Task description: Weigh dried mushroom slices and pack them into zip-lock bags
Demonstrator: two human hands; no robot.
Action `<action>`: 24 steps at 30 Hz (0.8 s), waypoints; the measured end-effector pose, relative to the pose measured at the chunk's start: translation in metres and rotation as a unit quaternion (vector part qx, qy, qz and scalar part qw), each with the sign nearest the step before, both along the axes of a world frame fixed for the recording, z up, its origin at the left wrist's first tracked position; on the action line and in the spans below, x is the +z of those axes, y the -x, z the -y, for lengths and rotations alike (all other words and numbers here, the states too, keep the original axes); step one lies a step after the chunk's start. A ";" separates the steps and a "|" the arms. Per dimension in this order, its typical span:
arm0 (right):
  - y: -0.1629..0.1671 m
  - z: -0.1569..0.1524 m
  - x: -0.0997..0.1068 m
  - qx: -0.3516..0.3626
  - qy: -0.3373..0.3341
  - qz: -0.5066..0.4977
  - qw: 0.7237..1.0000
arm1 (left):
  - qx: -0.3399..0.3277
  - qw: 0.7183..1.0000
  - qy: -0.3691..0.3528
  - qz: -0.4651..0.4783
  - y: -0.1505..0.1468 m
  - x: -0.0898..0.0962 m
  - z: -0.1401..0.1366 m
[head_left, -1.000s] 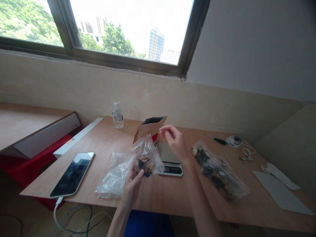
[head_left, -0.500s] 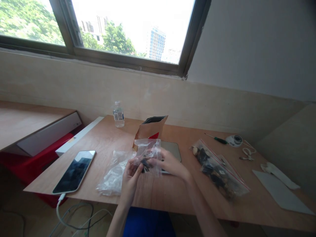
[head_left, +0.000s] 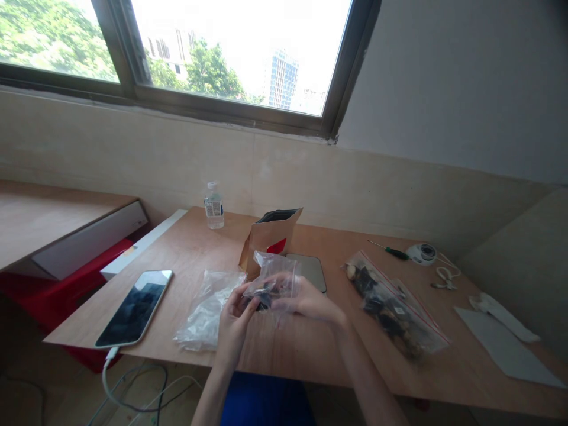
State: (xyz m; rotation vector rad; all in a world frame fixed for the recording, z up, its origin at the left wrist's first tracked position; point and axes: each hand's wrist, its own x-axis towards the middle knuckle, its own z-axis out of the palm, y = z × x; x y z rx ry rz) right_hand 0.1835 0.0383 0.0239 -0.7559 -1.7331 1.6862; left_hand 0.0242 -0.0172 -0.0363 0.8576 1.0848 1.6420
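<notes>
A small clear zip bag (head_left: 276, 273) with dark bits inside is held up between my two hands above the front of the table. My left hand (head_left: 236, 309) pinches its lower left side, thumb on top. On the other side my right hand (head_left: 299, 297) has its fingers closed on the bag, partly seen through the plastic. Just left of my left hand lies a larger clear plastic bag (head_left: 206, 313), crumpled and flat. Behind the held bag stand an open brown paper pouch (head_left: 266, 239) and a flat device with a pale top (head_left: 310, 269), partly covered by my right hand.
A phone (head_left: 135, 307) with a white cable lies at the left edge. Rear left stands a water bottle (head_left: 214, 207). To the right are a zip bag of dark and tan pieces (head_left: 386, 307), a green-handled screwdriver (head_left: 396, 253), a white dome camera (head_left: 421, 253) and a white sheet (head_left: 506, 349).
The small zip bag has shifted slightly right and its top has folded over. My right hand has moved lower, along the bag's right side. My left hand has barely moved.
</notes>
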 end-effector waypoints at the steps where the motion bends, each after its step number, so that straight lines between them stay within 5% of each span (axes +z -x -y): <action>1: -0.001 0.000 0.000 -0.007 -0.005 0.004 1.000 | -0.002 1.000 -0.001 0.001 0.000 0.000 0.000; 10: -0.002 -0.003 -0.001 -0.080 -0.028 0.011 0.996 | -0.012 0.999 0.009 0.031 0.000 0.001 0.000; 24: 0.006 -0.008 -0.006 -0.087 -0.062 0.054 0.993 | -0.027 0.999 0.010 0.041 -0.007 -0.003 -0.003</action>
